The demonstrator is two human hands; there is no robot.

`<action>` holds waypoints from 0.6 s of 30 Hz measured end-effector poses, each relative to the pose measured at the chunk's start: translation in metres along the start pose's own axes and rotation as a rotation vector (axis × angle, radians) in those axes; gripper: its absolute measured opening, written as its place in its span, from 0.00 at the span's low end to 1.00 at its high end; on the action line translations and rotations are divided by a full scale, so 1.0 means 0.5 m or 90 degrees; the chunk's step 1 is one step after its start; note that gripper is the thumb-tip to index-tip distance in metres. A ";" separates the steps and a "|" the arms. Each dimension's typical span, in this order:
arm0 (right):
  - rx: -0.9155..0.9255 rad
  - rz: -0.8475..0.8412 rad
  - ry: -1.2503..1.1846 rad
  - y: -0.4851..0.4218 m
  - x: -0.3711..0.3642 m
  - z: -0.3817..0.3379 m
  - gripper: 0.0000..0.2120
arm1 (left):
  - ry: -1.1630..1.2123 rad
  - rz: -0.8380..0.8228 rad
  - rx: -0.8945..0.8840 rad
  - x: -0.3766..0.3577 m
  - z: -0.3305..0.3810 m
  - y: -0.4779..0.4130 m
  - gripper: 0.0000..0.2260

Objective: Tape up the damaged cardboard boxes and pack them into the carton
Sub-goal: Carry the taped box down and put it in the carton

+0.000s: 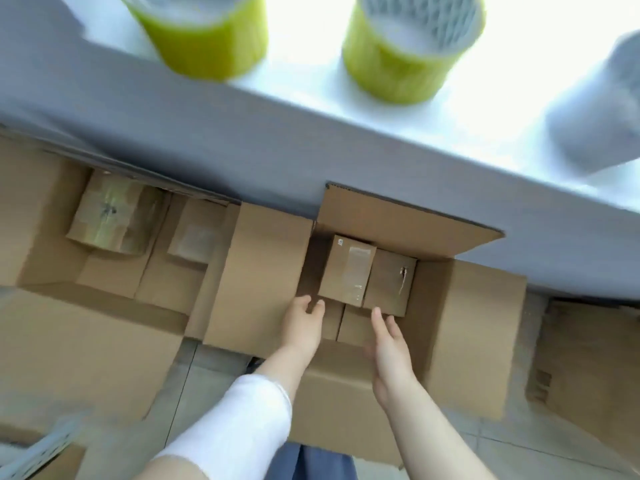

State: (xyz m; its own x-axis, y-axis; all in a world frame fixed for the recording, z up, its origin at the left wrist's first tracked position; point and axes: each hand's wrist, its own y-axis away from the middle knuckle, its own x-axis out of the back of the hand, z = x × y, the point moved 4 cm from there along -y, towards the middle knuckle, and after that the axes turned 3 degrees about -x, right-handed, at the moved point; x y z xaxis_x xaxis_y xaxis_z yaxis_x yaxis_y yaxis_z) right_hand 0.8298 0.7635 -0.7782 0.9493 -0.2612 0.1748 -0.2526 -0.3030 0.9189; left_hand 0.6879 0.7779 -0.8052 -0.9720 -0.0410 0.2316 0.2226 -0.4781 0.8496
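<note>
An open carton (478, 327) stands on the floor below the table edge, its flaps spread out. Inside it a small taped cardboard box (346, 268) stands upright beside a second small box (389, 282) with a torn mark on its side. My left hand (303, 323) hovers over the carton's left inner edge with relaxed fingers, just short of the taped box. My right hand (389, 344) reaches in from the front, fingers straight, holding nothing. Lower boxes (353, 327) lie under both hands.
A second open carton (45, 209) to the left holds a heavily taped box (110, 213) and another small box (194, 237). On the white table (311, 64) stand two green tape rolls (204, 32) (405, 53) and a grey roll (595, 123). More cardboard (588, 368) lies at the right.
</note>
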 end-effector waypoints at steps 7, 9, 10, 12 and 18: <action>0.051 -0.103 0.057 0.379 0.037 -0.034 0.24 | 0.017 0.007 -0.053 0.138 0.074 0.365 0.14; 0.074 -0.137 0.069 0.469 0.036 -0.037 0.22 | 0.041 0.024 -0.082 0.174 0.085 0.453 0.13; 0.085 -0.155 0.074 0.508 0.034 -0.034 0.22 | 0.051 0.035 -0.098 0.192 0.084 0.492 0.13; 0.104 -0.192 0.096 0.577 0.032 -0.016 0.22 | 0.090 0.064 -0.121 0.225 0.065 0.562 0.12; 0.129 -0.275 0.238 0.775 0.056 0.091 0.20 | 0.363 0.179 -0.013 0.303 -0.132 0.804 0.13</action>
State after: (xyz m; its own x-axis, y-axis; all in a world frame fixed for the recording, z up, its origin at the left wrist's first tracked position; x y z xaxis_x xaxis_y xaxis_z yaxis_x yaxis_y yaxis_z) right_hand 0.7499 0.5970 -0.4336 0.9660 0.2531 -0.0534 0.1751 -0.4882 0.8550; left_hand 0.6250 0.5216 -0.4598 -0.7655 -0.6258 0.1499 0.4788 -0.3983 0.7824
